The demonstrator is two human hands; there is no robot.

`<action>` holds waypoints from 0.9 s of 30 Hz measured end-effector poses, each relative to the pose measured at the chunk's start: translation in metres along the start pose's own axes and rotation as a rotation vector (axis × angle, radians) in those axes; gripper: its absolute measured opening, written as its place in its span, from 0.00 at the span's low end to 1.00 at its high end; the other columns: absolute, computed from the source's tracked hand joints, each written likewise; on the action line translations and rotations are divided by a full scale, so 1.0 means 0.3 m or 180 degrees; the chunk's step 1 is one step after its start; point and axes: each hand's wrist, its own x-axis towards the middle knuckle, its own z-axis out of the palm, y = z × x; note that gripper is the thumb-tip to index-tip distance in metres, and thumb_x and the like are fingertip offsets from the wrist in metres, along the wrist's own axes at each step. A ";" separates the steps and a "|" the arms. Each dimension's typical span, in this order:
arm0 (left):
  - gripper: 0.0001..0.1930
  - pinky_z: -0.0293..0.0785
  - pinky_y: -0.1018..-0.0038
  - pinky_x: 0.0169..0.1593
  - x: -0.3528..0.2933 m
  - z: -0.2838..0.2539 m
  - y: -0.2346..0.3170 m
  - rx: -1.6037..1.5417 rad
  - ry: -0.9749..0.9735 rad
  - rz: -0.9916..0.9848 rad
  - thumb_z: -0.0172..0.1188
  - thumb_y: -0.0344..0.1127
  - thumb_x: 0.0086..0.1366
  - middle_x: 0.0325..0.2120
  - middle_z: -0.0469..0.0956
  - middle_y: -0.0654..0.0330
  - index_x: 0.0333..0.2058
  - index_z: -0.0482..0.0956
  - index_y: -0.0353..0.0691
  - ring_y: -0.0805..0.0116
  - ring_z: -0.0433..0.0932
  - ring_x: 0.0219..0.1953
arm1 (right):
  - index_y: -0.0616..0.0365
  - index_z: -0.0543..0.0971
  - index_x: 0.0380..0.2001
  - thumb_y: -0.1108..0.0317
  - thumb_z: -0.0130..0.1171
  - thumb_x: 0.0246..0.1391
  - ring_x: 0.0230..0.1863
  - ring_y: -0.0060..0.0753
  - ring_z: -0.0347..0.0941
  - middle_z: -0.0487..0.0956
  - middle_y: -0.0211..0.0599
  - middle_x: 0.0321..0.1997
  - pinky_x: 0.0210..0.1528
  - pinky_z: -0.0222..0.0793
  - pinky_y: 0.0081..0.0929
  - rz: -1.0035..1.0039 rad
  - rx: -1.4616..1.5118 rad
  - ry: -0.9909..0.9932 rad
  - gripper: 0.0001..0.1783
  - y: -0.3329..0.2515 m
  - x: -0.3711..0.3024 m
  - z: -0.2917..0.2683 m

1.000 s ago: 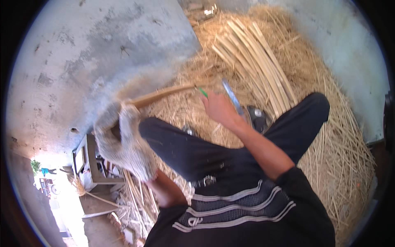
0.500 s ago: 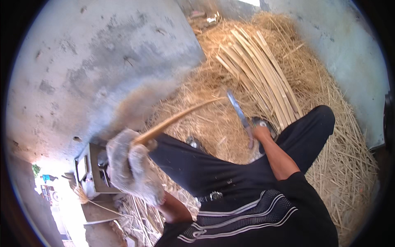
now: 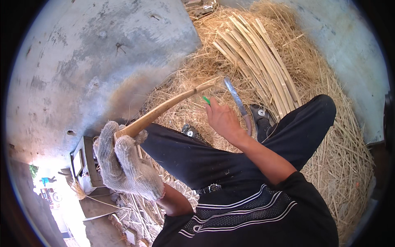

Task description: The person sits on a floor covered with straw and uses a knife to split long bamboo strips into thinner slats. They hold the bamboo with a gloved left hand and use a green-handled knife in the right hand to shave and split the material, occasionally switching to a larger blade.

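Observation:
My left hand (image 3: 127, 162), in a thick grey-white knitted glove, is closed around the wide end of a bamboo strip (image 3: 164, 108). The strip slants up and away to the right and narrows toward its far end. Below that far part is my bare right hand (image 3: 223, 120), its fingers closed and a small green piece (image 3: 206, 100) sticking out at the fingertips. The rest of that piece is hidden in the hand. Just right of it a long knife (image 3: 235, 95) with a brownish handle stands or leans between my feet, apart from the hand.
A bundle of split bamboo strips (image 3: 263, 61) lies beyond my right foot on a thick bed of straw-like shavings (image 3: 329, 136). A stained wall (image 3: 103, 53) rises at the left, another wall (image 3: 354, 53) at the right. A small cabinet (image 3: 88, 164) stands beside my gloved hand.
My right hand has moved left from beside the knife handle toward the strip, and the green piece now shows in it. The left hand still holds the strip.

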 end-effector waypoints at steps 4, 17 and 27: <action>0.17 0.85 0.78 0.25 -0.005 -0.031 -0.008 -0.0002 -0.0025 -0.0022 0.62 0.33 0.65 0.35 0.75 0.50 0.43 0.77 0.20 0.62 0.80 0.30 | 0.62 0.69 0.40 0.61 0.48 0.66 0.19 0.58 0.77 0.76 0.51 0.16 0.24 0.74 0.51 -0.0571 0.0426 -0.0154 0.13 -0.128 -0.004 -0.068; 0.11 0.77 0.84 0.27 -0.046 0.071 -0.064 -0.0077 -0.0052 -0.0065 0.61 0.25 0.63 0.31 0.78 0.59 0.44 0.81 0.31 0.76 0.78 0.26 | 0.62 0.72 0.41 0.58 0.45 0.68 0.27 0.56 0.78 0.75 0.53 0.19 0.32 0.72 0.51 -0.0452 0.0323 -0.0518 0.16 -0.007 0.146 -0.059; 0.18 0.82 0.79 0.25 0.072 0.000 -0.033 0.1395 0.0521 0.1629 0.59 0.38 0.65 0.38 0.81 0.43 0.39 0.80 0.23 0.63 0.83 0.33 | 0.60 0.70 0.42 0.58 0.45 0.68 0.20 0.59 0.75 0.75 0.51 0.16 0.23 0.69 0.52 -0.0617 0.0714 -0.0072 0.15 -0.107 -0.002 -0.092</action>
